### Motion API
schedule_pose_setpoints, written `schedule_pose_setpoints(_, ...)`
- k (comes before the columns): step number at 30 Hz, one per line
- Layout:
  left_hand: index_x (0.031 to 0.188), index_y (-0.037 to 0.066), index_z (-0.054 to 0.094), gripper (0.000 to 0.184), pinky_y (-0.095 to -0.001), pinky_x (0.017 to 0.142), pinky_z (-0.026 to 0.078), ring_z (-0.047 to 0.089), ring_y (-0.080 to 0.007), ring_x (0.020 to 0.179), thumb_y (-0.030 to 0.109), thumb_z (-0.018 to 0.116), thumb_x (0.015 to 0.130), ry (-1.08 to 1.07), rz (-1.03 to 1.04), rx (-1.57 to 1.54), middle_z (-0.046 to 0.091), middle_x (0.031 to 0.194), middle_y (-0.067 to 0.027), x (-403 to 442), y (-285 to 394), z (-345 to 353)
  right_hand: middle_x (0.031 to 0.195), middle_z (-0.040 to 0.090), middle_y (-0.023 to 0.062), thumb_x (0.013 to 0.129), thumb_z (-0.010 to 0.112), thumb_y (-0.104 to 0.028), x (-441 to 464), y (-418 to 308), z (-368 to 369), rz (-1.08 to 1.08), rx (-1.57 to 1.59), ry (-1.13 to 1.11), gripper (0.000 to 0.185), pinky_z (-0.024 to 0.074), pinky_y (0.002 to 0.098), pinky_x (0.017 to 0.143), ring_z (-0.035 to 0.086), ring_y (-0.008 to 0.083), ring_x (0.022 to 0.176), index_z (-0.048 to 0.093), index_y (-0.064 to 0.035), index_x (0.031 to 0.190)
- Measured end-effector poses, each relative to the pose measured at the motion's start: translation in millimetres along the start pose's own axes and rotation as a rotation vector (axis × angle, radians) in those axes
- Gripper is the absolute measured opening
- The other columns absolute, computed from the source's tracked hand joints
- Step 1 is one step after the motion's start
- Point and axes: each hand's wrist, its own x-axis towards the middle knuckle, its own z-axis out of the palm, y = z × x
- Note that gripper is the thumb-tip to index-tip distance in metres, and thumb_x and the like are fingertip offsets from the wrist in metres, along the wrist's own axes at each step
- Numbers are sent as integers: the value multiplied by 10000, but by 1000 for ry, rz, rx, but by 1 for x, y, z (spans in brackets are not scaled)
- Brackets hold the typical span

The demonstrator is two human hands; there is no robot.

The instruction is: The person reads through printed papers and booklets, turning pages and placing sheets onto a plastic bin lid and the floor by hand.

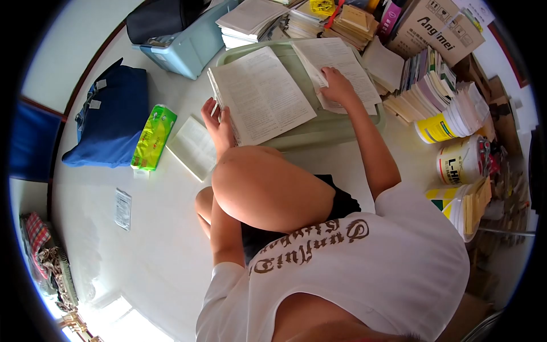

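A thick stack of printed sheets (263, 94) lies on an upturned pale green plastic tub or lid (296, 137). Beside the stack's left edge is my left hand (219, 126), its fingers apart and slightly curled, the thumb against the paper edge. To the right, a second pile of printed sheets (347, 65) rests on the same green surface. My right hand (337, 88) lies over this pile with bent fingers, gripping sheets near its left edge. Just left of my raised knee, an open booklet (195, 149) is on the floor.
A green tissue pack (154, 138), a blue bag (114, 114) and a small silvery packet (123, 209) are on the floor at left. A light blue bin (191, 51) stands behind. Book piles (421, 85), a cardboard box (436, 31) and white buckets (456, 162) line the right side.
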Motion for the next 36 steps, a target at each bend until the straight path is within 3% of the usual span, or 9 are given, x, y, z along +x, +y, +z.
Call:
schedule_pose_setpoints(6, 1447, 27, 414, 537, -439, 1055, 452, 520, -312, 1314, 36, 623, 953, -17, 57, 47, 479, 1465, -193, 2, -14, -6, 1289, 661, 95, 826, 798, -236, -15, -14, -26, 96, -4, 35, 544, 531, 470, 927, 632, 321, 1190, 591, -157, 1323)
schedule_pose_setpoints(12, 1442, 23, 420, 558, -443, 1051, 460, 528, -318, 1311, 33, 644, 931, 11, 15, 46, 490, 1454, -199, 2, -14, -6, 1120, 735, 115, 814, 803, -277, -16, -11, -36, 119, -8, 32, 471, 538, 489, 849, 681, 349, 1075, 656, -162, 1247)
schedule_pose_setpoints(23, 1432, 15, 420, 561, -448, 1037, 466, 540, -327, 1299, 52, 654, 924, 5, 4, 107, 497, 1447, -207, 1, -10, -4, 1068, 742, 127, 793, 810, -250, -9, 1, -27, 124, 66, 159, 362, 543, 479, 829, 692, 357, 1019, 711, -130, 1120)
schedule_pose_setpoints(26, 1410, 13, 451, 535, -438, 1031, 466, 535, -313, 1305, 67, 660, 921, 36, 51, 122, 503, 1440, -201, -6, -4, -3, 1047, 743, 136, 796, 791, -214, -9, -2, -29, 164, 75, 201, 325, 544, 473, 827, 692, 365, 1008, 717, -109, 1095)
schedule_pose_setpoints(28, 1381, 14, 490, 494, -427, 1026, 469, 529, -291, 1316, 93, 664, 925, 65, 364, 664, 506, 1439, -189, -8, 4, -5, 1037, 744, 142, 798, 781, -197, -11, -8, -39, 190, 78, 225, 309, 544, 467, 824, 692, 369, 1004, 719, -94, 1082)
schedule_pose_setpoints(32, 1356, 15, 517, 447, -414, 1017, 474, 538, -276, 1309, 96, 658, 940, 76, 497, 637, 519, 1433, -170, -3, 18, -9, 1029, 730, 180, 798, 784, -184, -22, -25, -58, 83, 216, 255, 317, 542, 457, 813, 693, 375, 980, 712, -63, 1081)
schedule_pose_setpoints(34, 1394, 3, 500, 462, -408, 1038, 472, 551, -292, 1301, 173, 643, 989, -284, 48, 80, 539, 1425, -176, 5, 29, -6, 1012, 730, 194, 787, 795, -190, -33, -49, -69, 7, 266, 265, 347, 538, 439, 804, 698, 373, 958, 707, -43, 1089)
schedule_pose_setpoints(35, 1394, 3, 500, 462, -408, 1038, 472, 551, -292, 1301, 173, 643, 989, -273, 48, 81, 539, 1425, -176, 7, 35, -3, 997, 725, 203, 786, 796, -184, -40, -70, -74, 22, 317, 213, 360, 537, 431, 802, 698, 372, 941, 696, -33, 1098)
schedule_pose_setpoints(36, 1418, -15, 480, 492, -406, 1063, 468, 556, -297, 1302, 225, 624, 1013, -370, -134, -45, 546, 1423, -190, 7, 42, 5, 982, 720, 212, 786, 798, -179, -47, -88, -74, 37, 367, 161, 374, 536, 423, 800, 699, 372, 923, 685, -23, 1106)
